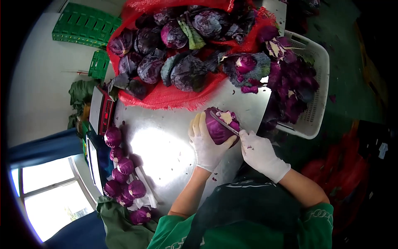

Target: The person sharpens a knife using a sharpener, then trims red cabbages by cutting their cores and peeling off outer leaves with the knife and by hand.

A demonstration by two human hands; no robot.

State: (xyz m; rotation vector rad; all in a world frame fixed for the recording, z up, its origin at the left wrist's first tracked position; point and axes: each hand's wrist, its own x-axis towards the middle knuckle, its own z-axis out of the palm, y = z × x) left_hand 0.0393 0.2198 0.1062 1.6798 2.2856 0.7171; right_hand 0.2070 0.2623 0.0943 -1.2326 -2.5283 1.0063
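"Take the red mesh sack [166, 99] as your marker. What do you have at its left?"

"From my end, I see stacked green crates [85, 25] farthest over. Then comes a red-fronted device [109, 111], just left of the sack's near edge. Trimmed cabbages [125, 166] cluster below that, nearer me than the sack, along the left of the metal counter [166, 124]."

"And the sack itself?"

"It lies spread out, with dark leafy cabbages [188, 74] piled on it."

"Your hands?"

"Both are gloved in white, on the near side of the sack. My left hand [205, 143] has its fingers parted to the width of the held cabbage [216, 132], wrapped along its left side, thumb against the near side. That cabbage is just below the sack's near edge, its pale cut stem facing up. The knife [226, 123] has its blade against the cabbage, beside that stem."

"Right hand?"

"My right hand [259, 152] has its fingers curled closely round the knife's handle; I can't see much of that handle."

"Farthest right?"

"A white basket [325, 79], right of the sack, full of loose purple leaves [292, 83]."
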